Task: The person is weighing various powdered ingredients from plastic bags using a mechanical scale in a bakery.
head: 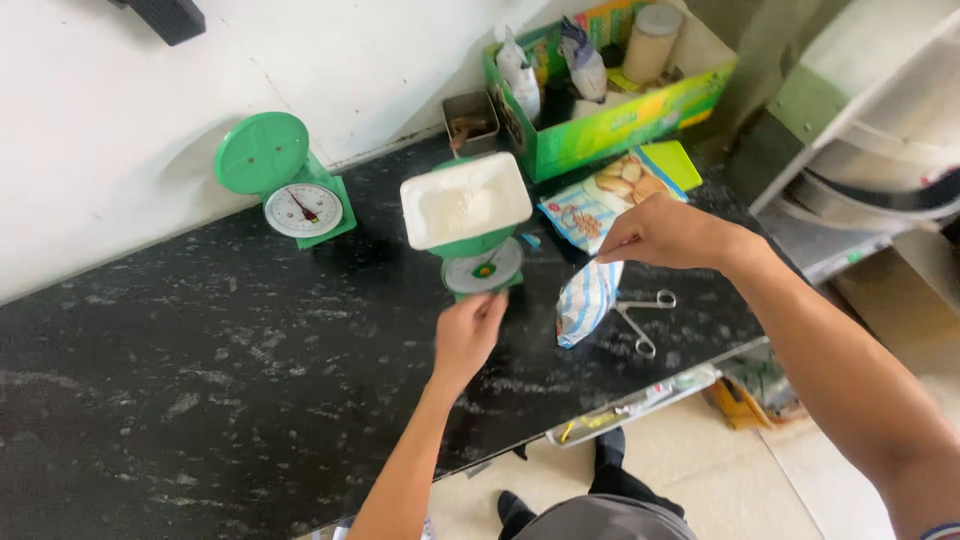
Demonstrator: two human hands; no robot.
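A green kitchen scale (483, 268) stands on the black speckled counter (200, 380) with a white rectangular tub of white powder (465, 199) on top. My left hand (466, 331) reaches to the scale's front base, just below its dial, fingers close to it and holding nothing. My right hand (664, 232) pinches the top edge of a blue and white striped bag (586, 300), which hangs from my fingers down to the counter.
A second green dial scale (285, 182) stands at the back left by the white wall. Scissors (640, 315) lie beside the bag. A snack packet (600, 203), a green cardboard box of supplies (610, 95) and a small metal tin (470, 118) sit behind. Shelving (880, 150) at right.
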